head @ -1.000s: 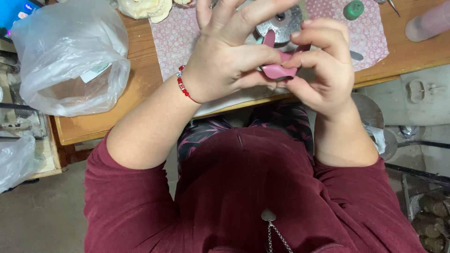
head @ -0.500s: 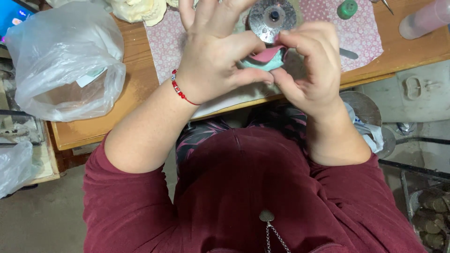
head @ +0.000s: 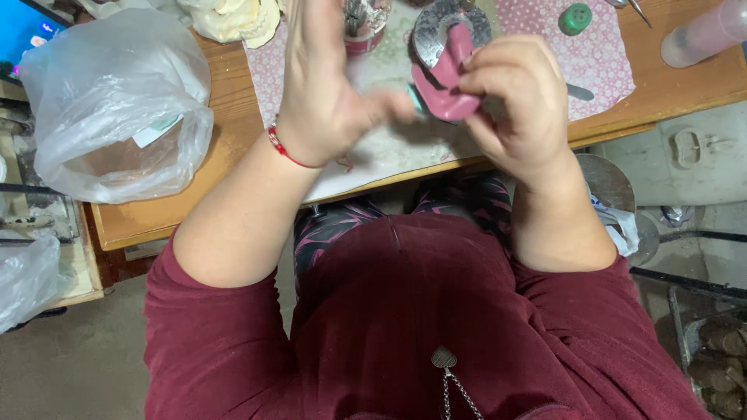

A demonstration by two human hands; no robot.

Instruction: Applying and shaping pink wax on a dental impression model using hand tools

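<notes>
My right hand [head: 510, 105] grips a soft pink piece [head: 445, 87], curved and flat, held up over the wooden table [head: 226, 117]. My left hand [head: 327, 93] is raised beside it with fingers spread and blurred; its thumb reaches toward the pink piece, with a small teal bit showing between them. A red bead bracelet [head: 289, 149] circles my left wrist. Behind the pink piece lies a round metal disc [head: 436, 27] on a pink dotted cloth [head: 591, 54].
A clear plastic bag [head: 109, 109] sits on the table's left end. A green cap [head: 576, 17], a pale pink bottle [head: 704, 33], a metal tool [head: 580, 92] and a cream lump [head: 233, 17] lie on the table. A second bag [head: 27, 280] is at lower left.
My left hand has opened and drawn leftward away from the pink piece, which now stays mainly in my right hand. Both hands have shifted slightly right and up.
</notes>
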